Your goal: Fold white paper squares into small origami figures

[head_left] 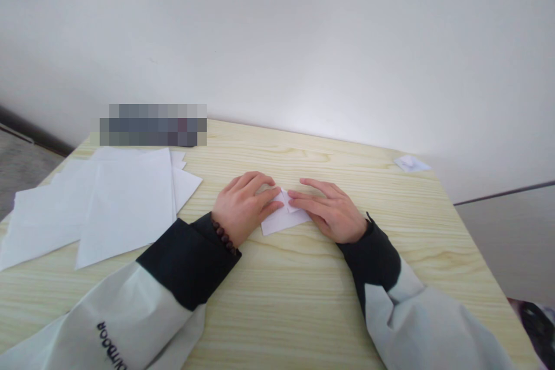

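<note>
Tabletop point(277, 306) bears sheets point(128, 202) left of folded paper point(281, 222).

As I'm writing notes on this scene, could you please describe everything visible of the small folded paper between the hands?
The folded paper is plain white, with straight edges and small flaps folded near its upper middle. It lies on the pale wood-grain table, its near edge slanting slightly. The left hand touches its upper left, the right hand its right side; both hide part of its outline.
</note>
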### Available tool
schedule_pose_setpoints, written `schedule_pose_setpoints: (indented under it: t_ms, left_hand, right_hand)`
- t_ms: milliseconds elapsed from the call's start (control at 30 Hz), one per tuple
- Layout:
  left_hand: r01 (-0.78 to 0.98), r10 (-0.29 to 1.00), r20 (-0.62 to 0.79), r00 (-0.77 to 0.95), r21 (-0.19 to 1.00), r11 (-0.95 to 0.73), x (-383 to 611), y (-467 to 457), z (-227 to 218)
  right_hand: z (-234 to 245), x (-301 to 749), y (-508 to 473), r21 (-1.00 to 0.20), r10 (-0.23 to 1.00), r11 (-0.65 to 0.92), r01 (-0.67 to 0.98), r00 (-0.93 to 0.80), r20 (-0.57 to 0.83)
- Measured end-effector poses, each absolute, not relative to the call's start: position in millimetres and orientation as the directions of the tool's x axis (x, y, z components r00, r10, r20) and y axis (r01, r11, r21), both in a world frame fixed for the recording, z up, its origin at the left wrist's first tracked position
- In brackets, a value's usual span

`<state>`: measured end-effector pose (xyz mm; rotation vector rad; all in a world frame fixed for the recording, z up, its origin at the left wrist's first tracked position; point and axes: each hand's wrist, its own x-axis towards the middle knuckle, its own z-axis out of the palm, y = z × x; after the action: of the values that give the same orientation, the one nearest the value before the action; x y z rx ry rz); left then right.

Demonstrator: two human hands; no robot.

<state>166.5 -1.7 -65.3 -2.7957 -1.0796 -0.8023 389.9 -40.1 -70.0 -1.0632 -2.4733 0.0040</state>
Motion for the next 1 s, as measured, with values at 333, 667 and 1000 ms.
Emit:
schedule_pose_setpoints:
  t_ms: [333, 667, 1000]
  left_hand:
    - [0.641, 0.604, 0.468, 0.645, 0.1, -0.761, 166.7, -2.0, -64.8]
    - [0.634, 0.593, 0.482, 0.644, 0.096, -0.767, 167.6, -1.9, -65.6]
    - [0.632, 0.597, 0.457, 0.659, 0.094, -0.769, 167.1, -1.9, -65.0]
  right_hand:
    - [-70.8, 388.8, -42.6, -0.153, 0.694, 0.687, 0.71, -0.58, 0.427]
    - [-77.5, 385.9, -40.2, -0.283, 0.748, 0.613, 0.738, -0.426, 0.509]
    - [-72.8, 384.7, -39.4, -0.36, 0.752, 0.628, 0.69, -0.42, 0.507]
